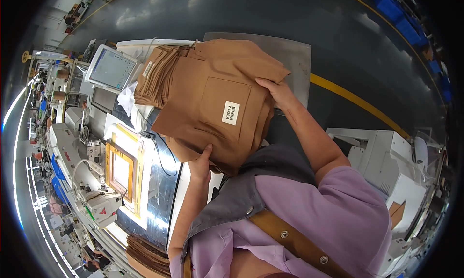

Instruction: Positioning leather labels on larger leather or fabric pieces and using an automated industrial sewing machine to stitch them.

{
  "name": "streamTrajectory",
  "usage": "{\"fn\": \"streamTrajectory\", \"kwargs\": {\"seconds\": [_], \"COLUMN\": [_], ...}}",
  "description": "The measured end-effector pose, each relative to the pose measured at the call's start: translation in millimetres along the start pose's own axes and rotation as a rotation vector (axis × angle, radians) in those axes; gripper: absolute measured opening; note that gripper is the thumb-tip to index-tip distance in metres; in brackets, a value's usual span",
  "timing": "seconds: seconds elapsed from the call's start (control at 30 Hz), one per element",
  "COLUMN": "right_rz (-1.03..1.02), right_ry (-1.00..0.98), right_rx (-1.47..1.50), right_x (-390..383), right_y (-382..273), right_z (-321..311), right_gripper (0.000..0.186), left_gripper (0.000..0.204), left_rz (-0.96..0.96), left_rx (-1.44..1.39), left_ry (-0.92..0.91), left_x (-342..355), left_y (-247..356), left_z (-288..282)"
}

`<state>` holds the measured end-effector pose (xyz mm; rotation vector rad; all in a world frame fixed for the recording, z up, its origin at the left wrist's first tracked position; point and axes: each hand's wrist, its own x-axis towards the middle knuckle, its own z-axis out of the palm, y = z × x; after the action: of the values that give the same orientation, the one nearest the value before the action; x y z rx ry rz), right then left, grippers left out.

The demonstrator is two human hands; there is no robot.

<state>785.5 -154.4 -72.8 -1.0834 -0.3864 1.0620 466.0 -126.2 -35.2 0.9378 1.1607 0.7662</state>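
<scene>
Brown fabric panels (pixel 191 84) lie in a loose, layered pile in front of me, partly over the worktable. The top panel carries a square stitched pocket (pixel 217 94) with a small white label (pixel 230 113) on it. My left hand (pixel 200 166) grips the pile's near edge, its thumb on top and its other fingers hidden beneath. At the right edge, my right hand (pixel 275 90) holds the same panels with the thumb over the cloth. How many layers each hand holds cannot be told.
Left of the panels stands a folded brown fabric stack (pixel 157 77) beside a tilted touchscreen (pixel 112 68) and a crumpled white cloth (pixel 128 101). A sewing machine (pixel 99 200) with an orange clamp frame (pixel 112 174) is farther left. More brown pieces (pixel 150 254) lie lower left. A white machine (pixel 377 157) stands right.
</scene>
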Motion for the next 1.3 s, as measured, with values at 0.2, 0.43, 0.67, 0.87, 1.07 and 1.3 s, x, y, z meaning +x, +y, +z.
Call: {"fn": "streamTrajectory", "kwargs": {"seconds": [0.2, 0.43, 0.67, 0.87, 1.07, 1.3], "right_rz": [-0.117, -0.219, -0.133, -0.035, -0.086, -0.230], "right_ry": [0.262, 0.629, 0.648, 0.359, 0.259, 0.807], "right_rx": [-0.024, 0.036, -0.275, -0.360, -0.456, -0.825], "right_x": [-37, -117, -98, -2, 93, 110], "right_y": [-57, -132, -107, -50, -53, 37], "right_z": [-76, -186, -260, -251, -210, -356], "right_gripper": [0.047, 0.043, 0.045, 0.045, 0.046, 0.050], "left_gripper": [0.061, 0.059, 0.052, 0.050, 0.058, 0.067], "left_rz": [-0.135, -0.055, -0.717, -0.818, -0.554, -0.614], "left_rx": [0.135, 0.393, 0.129, 0.129, -0.106, 0.362], "left_ry": [-0.201, -0.738, -0.555, -0.276, -0.304, -0.565], "left_x": [-14, 0, 28, 63, 90, 55], "left_y": [25, 7, -102, -143, -125, -115], "left_z": [80, 189, 243, 225, 211, 194]}}
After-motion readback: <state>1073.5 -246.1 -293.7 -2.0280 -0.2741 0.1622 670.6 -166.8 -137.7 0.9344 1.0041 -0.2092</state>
